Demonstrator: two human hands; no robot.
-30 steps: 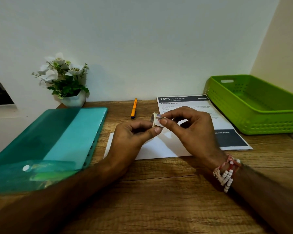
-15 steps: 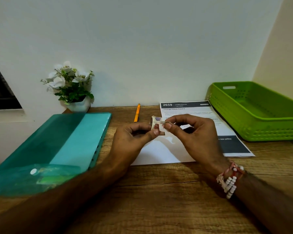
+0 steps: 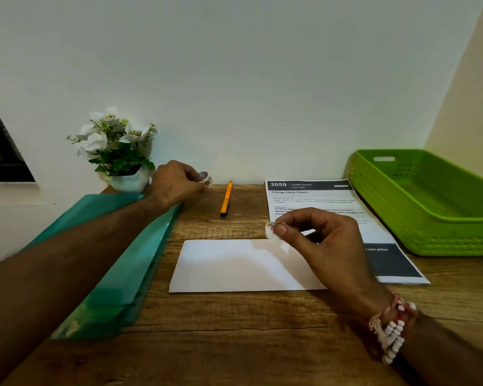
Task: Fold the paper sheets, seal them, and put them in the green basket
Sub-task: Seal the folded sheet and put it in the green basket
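Note:
A folded white paper sheet (image 3: 234, 266) lies flat on the wooden desk in front of me. My right hand (image 3: 321, 243) pinches a small torn piece of tape (image 3: 271, 231) just above the sheet's top right edge. My left hand (image 3: 176, 185) is stretched to the back of the desk beside the flower pot and holds the small tape roll (image 3: 206, 178). A printed sheet (image 3: 313, 196) lies flat to the right, partly under my right hand. The green basket (image 3: 430, 201) stands at the far right with nothing visible inside.
A teal plastic folder (image 3: 117, 274) lies along the left under my left forearm. An orange pen (image 3: 226, 198) rests at the back centre. A white pot of flowers (image 3: 117, 151) stands against the wall. The wall closes the back and right sides.
My hands have parted: the left carried the tape roll back towards the flower pot, and the right keeps a torn-off piece of tape over the folded sheet. The camera tilted up.

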